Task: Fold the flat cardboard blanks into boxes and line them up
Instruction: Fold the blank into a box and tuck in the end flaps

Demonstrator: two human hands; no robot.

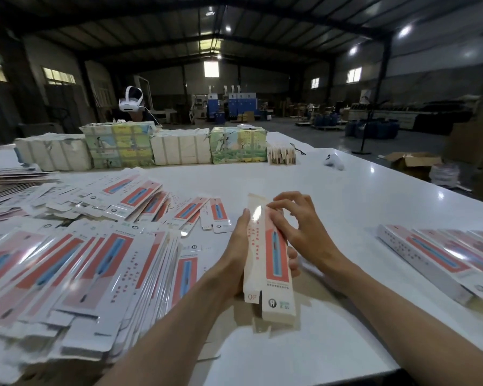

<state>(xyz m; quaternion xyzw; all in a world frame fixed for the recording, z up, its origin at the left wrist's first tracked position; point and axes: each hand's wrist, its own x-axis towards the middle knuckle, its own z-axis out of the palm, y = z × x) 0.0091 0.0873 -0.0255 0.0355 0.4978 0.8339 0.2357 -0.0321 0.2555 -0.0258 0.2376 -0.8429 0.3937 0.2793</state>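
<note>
Our left hand [234, 246] clasps the box [276, 254] steady (above the worktop's [346, 190] near edge) so our right hand [299, 227] can shape its far end; that grip we cannot tell.

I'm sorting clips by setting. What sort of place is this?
Probably a factory or warehouse packing floor: a high steel-framed roof, a big white table heaped with flat box blanks, and folded boxes lined up on the right.

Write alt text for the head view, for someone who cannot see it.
The left hand grips a long half-folded box over a white table while the right hand touches its upper part. Flat blanks lie heaped at left; finished boxes lie in a row at right.
</note>
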